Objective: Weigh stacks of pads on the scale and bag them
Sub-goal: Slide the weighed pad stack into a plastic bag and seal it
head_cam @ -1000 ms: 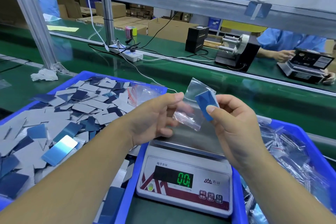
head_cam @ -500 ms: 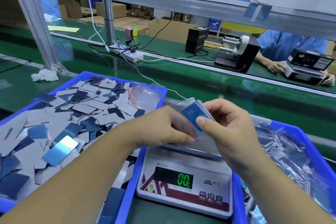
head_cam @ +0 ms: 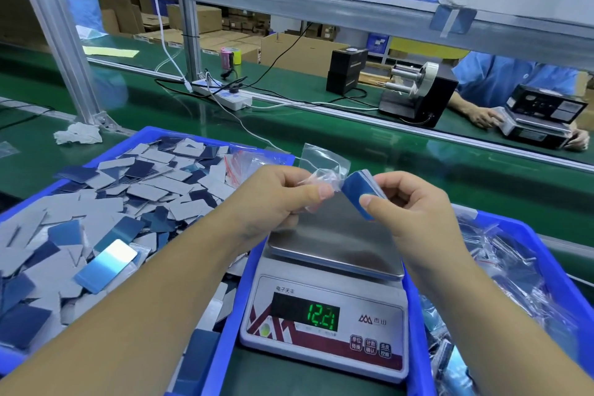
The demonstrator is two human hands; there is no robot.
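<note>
Above the scale [head_cam: 334, 247], a clear bag [head_cam: 323, 167] is pinched by the left hand [head_cam: 273, 202] and a blue pad stack [head_cam: 361, 190] is gripped by the right hand [head_cam: 414, 202].

left hand [head_cam: 273, 202] pinched clear bag [head_cam: 321, 167] | right hand [head_cam: 414, 206] pinched blue pad stack [head_cam: 358, 191] at bag's edge, above scale [head_cam: 324, 309] | display read 12.21 | blue bin [head_cam: 205, 138] of loose pads at left | bin of bagged pads [head_cam: 527, 235] at right

pad stack [head_cam: 360, 191]: blue, tilted, above scale [head_cam: 334, 267] | bag [head_cam: 324, 167]: clear, crumpled, touching stack | display 12.21
</note>
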